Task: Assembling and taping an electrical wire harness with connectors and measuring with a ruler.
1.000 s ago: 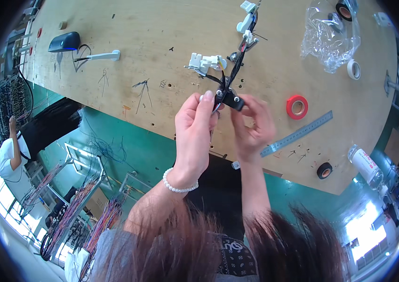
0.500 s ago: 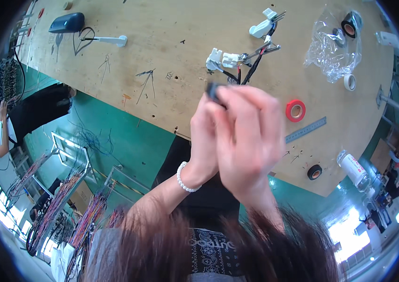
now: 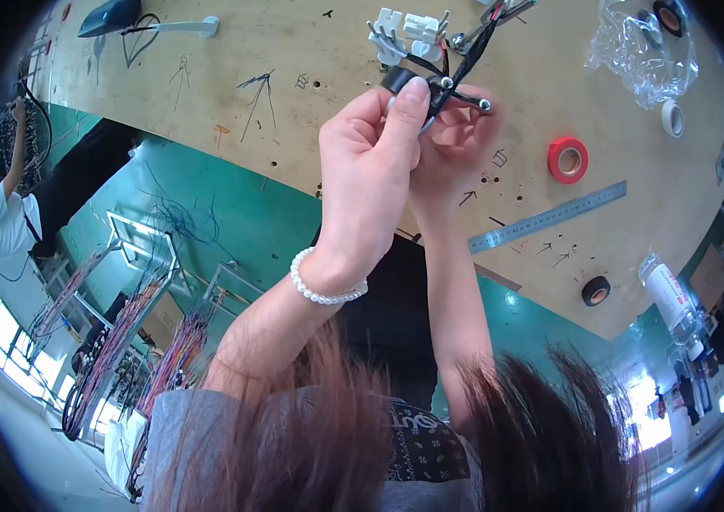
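My left hand [image 3: 366,179], with a white bead bracelet on its wrist, is closed on a roll of black tape [image 3: 399,79]. Its thumb presses beside a black wire harness [image 3: 470,61]. Behind and to the right, my right hand [image 3: 451,158] has its fingers curled around the harness's near end; they are slightly blurred and partly hidden by the left hand. Metal ring terminals [image 3: 485,105] stick out over these fingers. White connectors [image 3: 423,28] with short wires sit at the harness's far side, just beyond the tape roll.
On the wooden board lie a red tape roll [image 3: 567,160], a steel ruler [image 3: 550,215], another black tape roll [image 3: 596,291], a white tape roll [image 3: 672,119] and a clear plastic bag [image 3: 635,51]. A bottle [image 3: 667,294] is at the right. Another person [image 3: 8,218] stands far left, near hanging wires [image 3: 102,358].
Both hands have moved forward to the harness. My left hand now shows the black tape roll at its fingertips, and my right hand has gone behind the wires. The view has shifted.
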### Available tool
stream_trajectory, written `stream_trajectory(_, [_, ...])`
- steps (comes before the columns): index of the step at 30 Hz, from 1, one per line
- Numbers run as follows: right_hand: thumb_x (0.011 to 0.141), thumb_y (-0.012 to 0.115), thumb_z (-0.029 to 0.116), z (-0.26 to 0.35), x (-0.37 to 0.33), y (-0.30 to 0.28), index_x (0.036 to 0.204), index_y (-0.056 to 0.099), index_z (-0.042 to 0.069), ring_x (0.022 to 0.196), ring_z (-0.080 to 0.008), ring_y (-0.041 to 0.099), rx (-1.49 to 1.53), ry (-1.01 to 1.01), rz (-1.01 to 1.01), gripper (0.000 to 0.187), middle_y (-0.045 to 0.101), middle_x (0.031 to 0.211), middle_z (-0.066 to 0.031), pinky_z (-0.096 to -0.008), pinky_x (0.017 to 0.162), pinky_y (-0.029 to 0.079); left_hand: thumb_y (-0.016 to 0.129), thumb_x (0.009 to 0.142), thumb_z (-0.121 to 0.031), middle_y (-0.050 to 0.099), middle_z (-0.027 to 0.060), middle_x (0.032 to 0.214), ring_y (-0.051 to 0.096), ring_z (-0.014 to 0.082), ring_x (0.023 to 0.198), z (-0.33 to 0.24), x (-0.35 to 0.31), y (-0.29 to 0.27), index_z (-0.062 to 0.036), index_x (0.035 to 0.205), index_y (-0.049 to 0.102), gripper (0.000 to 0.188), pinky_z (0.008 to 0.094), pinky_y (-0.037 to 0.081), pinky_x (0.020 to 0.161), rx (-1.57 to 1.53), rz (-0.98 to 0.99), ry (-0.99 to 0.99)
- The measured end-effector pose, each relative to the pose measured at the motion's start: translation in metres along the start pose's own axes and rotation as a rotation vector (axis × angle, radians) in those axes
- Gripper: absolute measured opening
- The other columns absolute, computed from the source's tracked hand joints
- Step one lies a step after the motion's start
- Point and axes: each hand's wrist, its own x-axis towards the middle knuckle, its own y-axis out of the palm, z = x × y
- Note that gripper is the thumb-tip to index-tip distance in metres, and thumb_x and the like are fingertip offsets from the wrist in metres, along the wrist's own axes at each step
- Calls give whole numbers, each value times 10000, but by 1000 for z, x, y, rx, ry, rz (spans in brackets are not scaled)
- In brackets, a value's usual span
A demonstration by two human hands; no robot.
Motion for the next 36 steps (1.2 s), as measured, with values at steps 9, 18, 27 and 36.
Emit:
stream_trajectory(9, [743, 713, -114, 119, 15, 2, 955, 582, 12, 810, -156, 640, -688, -262, -58, 280, 584, 899, -47, -253, 617, 531, 683, 863, -109, 540, -26, 799, 416, 8, 690, 19, -14, -15, -9, 1067, 516, 282, 180, 368, 598, 243, 176, 227])
stream_trajectory(18, [801, 685, -55, 105, -7, -13, 1080, 528, 0, 873, -155, 586, -656, -201, 35, 324, 568, 951, -72, -299, 803, 497, 577, 995, -288, 425, -85, 606, 314, -6, 547, 6, -4, -7, -9, 736, 582, 380, 221, 225, 449, 76, -77, 148])
stream_trajectory(27, [784, 690, -99, 28, -3, -9, 1134, 439, 41, 912, -132, 582, -300, 18, 1, 453, 497, 1138, -107, -248, 766, 513, 579, 991, -251, 470, -59, 591, 377, 8, 530, -3, -7, -11, -18, 772, 557, 320, 216, 307, 473, 94, 67, -54])
stream_trajectory(36, [664, 724, -61, 138, 31, 36, 979, 679, -8, 729, -248, 628, -1075, -500, 450, 322, 631, 923, -91, -293, 653, 526, 581, 954, -190, 570, 170, 649, 610, 338, 572, 12, -24, -29, -5, 837, 507, 231, 399, 426, 499, 701, 68, 645])
